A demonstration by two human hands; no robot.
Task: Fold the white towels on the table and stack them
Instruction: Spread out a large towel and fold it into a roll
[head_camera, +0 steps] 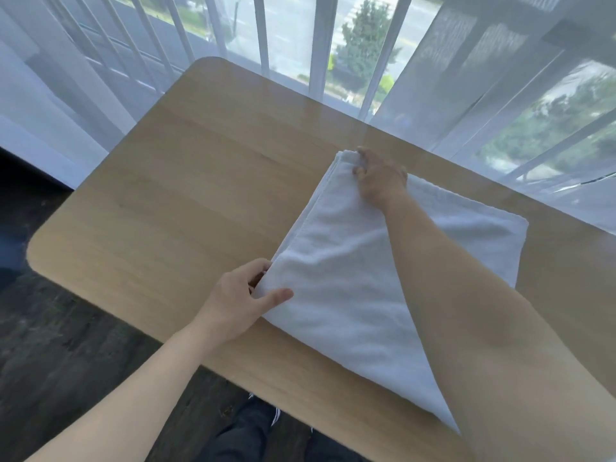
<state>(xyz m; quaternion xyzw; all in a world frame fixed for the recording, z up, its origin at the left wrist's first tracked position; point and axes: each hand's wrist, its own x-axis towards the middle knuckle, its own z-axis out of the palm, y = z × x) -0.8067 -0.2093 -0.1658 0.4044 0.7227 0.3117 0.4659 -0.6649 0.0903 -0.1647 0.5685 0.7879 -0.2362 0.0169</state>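
While both hands hold one edge, status reads:
Towel: folded, flat on the table, right of centre.
Left hand: grip pinching the near corner.
Right hand: grip curled on the far corner, apparently pinching it.
Risk: uneven pull likely skews the layers; fold opens.
Risk: near end overhangs the table; may slide off.
Containers: none visible.
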